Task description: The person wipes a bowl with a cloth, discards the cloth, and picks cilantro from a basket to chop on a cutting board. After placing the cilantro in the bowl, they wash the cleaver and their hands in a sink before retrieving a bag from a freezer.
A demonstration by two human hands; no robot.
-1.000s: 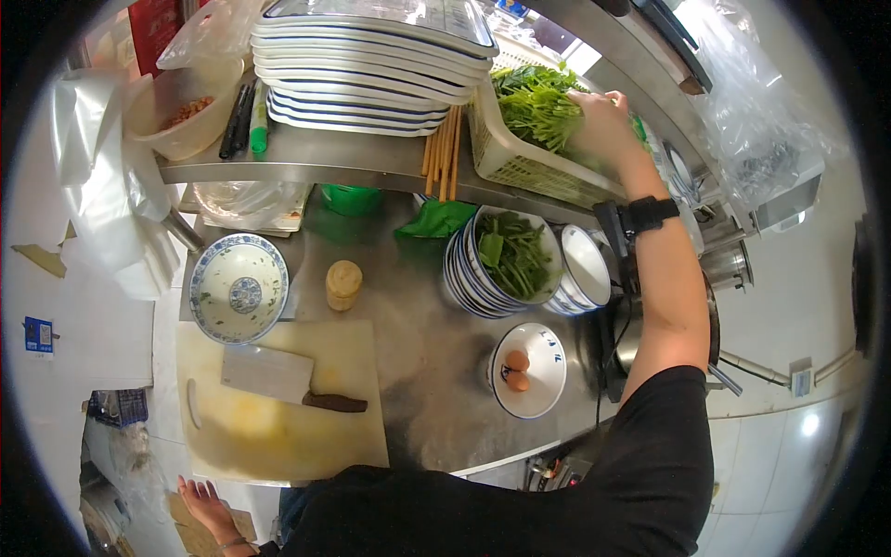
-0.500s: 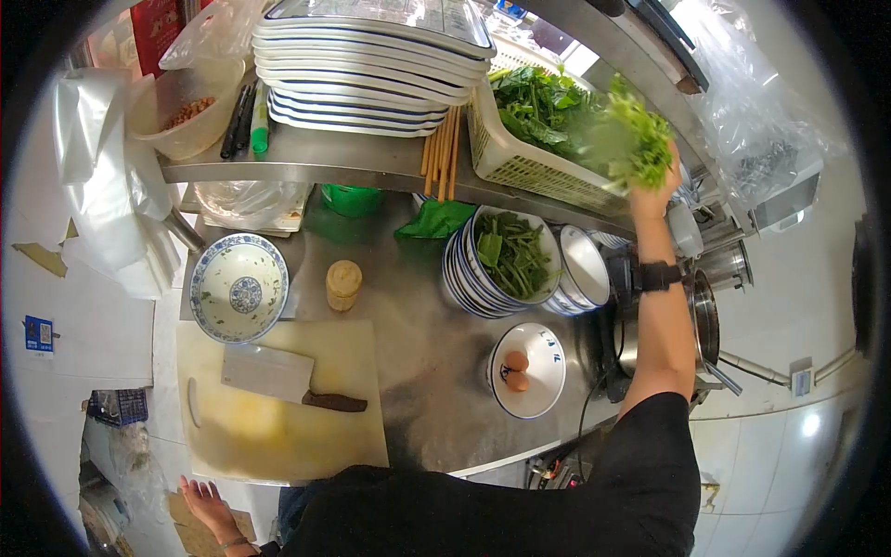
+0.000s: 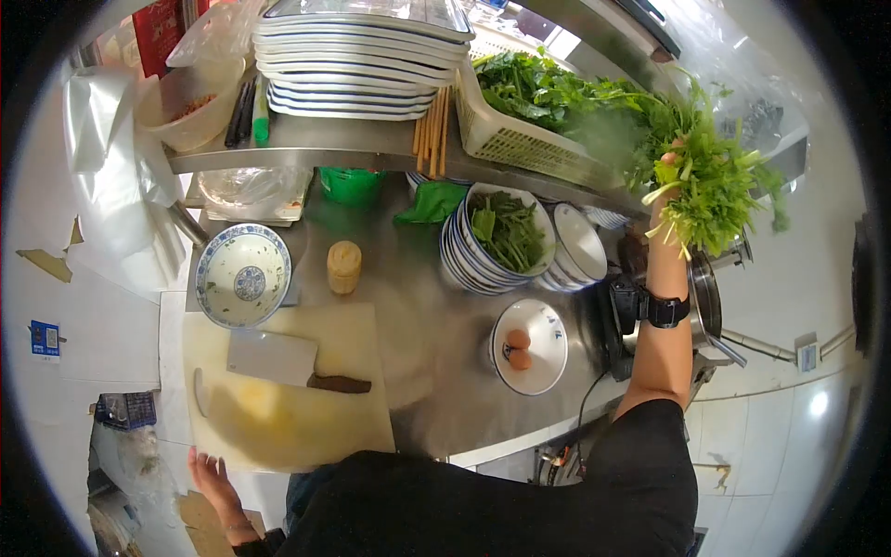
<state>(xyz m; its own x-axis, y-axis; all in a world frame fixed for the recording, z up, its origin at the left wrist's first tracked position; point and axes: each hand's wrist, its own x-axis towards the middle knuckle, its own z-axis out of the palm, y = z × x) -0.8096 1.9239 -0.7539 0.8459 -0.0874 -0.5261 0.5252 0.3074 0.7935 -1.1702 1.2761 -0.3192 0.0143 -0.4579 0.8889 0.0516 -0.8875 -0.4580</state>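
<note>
My right hand (image 3: 672, 165) is closed round a bunch of leafy green herbs (image 3: 715, 190) at the upper right, its fingers mostly covered by the leaves. More greens (image 3: 548, 93) fill the white plastic basket (image 3: 520, 147) on the shelf beside it. Low on the left, my left hand (image 3: 213, 478) hangs with fingers apart and nothing in it, just off the corner of the cutting board (image 3: 278, 432). On that board lies a cleaver (image 3: 272, 357) with a dark handle.
A bowl with brown eggs (image 3: 549, 357) stands right of centre. Behind it are stacked bowls (image 3: 473, 269) topped with cut greens. A patterned bowl (image 3: 243, 276), a toothpick jar (image 3: 344, 267), piled plates (image 3: 357, 70) and a metal pot (image 3: 705, 302) surround the counter.
My right hand has moved right and slightly down with the herbs, drawing them out past the basket's end. The view has shifted a little. My left hand stays low and open.
</note>
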